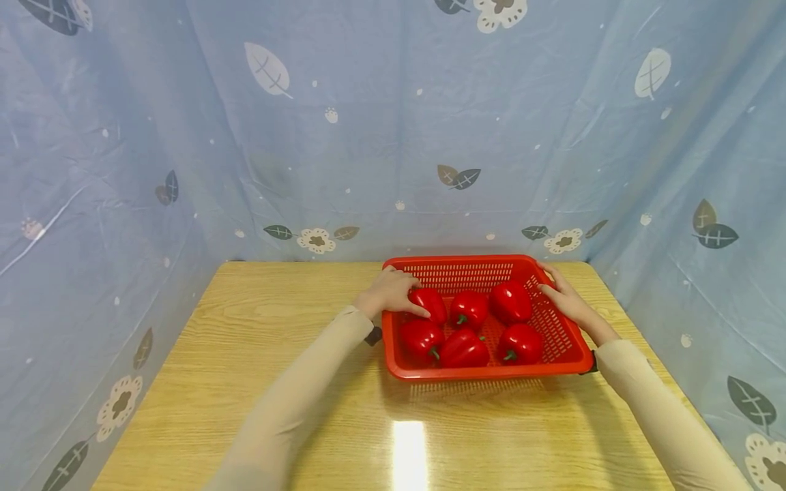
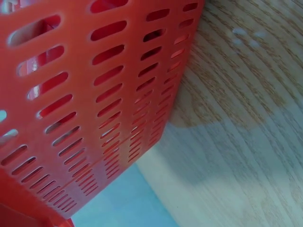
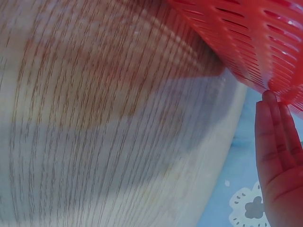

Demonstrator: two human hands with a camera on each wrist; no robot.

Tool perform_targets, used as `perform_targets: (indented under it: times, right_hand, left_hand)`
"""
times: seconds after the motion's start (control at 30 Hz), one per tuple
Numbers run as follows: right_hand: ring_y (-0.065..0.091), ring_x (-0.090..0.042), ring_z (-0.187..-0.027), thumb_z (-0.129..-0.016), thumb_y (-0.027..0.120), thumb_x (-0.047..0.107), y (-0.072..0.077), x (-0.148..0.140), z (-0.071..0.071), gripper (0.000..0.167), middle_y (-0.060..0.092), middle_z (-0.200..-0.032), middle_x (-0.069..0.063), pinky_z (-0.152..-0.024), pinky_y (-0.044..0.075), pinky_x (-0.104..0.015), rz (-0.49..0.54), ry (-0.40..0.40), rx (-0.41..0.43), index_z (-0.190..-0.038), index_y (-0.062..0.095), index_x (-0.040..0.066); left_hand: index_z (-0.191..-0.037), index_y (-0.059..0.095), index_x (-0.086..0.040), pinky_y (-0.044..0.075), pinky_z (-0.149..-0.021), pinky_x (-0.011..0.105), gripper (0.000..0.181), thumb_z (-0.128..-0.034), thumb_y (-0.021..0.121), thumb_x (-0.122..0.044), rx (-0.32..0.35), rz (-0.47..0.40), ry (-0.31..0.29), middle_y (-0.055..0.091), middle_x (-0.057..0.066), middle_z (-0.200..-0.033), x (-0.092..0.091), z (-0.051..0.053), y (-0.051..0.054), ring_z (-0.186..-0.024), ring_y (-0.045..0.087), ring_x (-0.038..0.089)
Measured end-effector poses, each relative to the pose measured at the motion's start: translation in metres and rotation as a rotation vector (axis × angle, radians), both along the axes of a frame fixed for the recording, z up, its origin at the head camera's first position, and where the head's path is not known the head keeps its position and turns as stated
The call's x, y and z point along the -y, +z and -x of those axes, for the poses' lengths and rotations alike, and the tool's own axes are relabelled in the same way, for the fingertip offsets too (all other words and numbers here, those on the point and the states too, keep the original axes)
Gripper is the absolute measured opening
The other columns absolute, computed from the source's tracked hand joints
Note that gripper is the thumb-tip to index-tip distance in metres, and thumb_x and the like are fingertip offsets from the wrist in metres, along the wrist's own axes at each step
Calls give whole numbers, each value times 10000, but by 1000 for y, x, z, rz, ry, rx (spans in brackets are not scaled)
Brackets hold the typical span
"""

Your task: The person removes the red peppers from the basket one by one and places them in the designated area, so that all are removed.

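Note:
A red slotted basket (image 1: 485,374) stands at the back right of the table, holding several shiny red bell peppers (image 1: 520,343). My left hand (image 1: 389,292) reaches over its left rim, thumb and fingers around the back-left pepper (image 1: 432,305). At the right rim, my right hand (image 1: 566,300) holds the basket, thumb over the edge. In the right wrist view, straight fingers (image 3: 279,137) of that hand lie against the basket's outer wall (image 3: 236,42). The left wrist view is mostly filled by the basket's side (image 2: 80,109); slots there show part of what is inside.
Wood-grain table (image 1: 276,354) extends left and in front of the basket, with a bright reflection near the front. A blue curtain (image 1: 344,136) with leaf and flower prints encloses the back and both sides.

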State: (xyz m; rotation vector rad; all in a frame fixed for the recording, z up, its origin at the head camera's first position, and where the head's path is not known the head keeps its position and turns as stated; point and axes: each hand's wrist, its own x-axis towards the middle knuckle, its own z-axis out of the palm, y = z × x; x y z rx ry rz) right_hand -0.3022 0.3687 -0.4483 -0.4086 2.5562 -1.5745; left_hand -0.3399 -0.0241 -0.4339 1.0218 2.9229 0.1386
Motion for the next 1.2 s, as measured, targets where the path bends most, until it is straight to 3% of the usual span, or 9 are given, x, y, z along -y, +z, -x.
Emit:
perform_targets:
  times: [0.7,1.07,1.2]
  right_hand:
    - [644,-202,-849,-1012,337,176,2,1,0,596,316,-1302,-397,-652,561,-348,-1,-7,8,-1476,-15,50]
    - [644,-152,-816,-1010,343,180,0,0,4,593,296,-1328,-381,-639,558,-318,-10,-12,5,-1476,1,49]
    - [649,-179,-823,-1012,343,186,1,1,2,599,311,-1328,-372,-644,560,-330,-11,-15,28,-1482,-11,78]
  left_hand:
    - [-1208,605,-226,305,-916,299,730,-675,613,-724,7,-19,-7,614,-99,-1199,0,2,0,-1024,558,86]
    - [-1181,588,-210,274,-1011,325,704,-672,650,-693,22,-162,-3,605,-87,-1184,3,4,-3,-1041,547,67]
    - [-1158,581,-226,263,-1030,323,686,-671,640,-704,16,-195,8,607,-103,-1133,3,5,-7,-968,543,53]
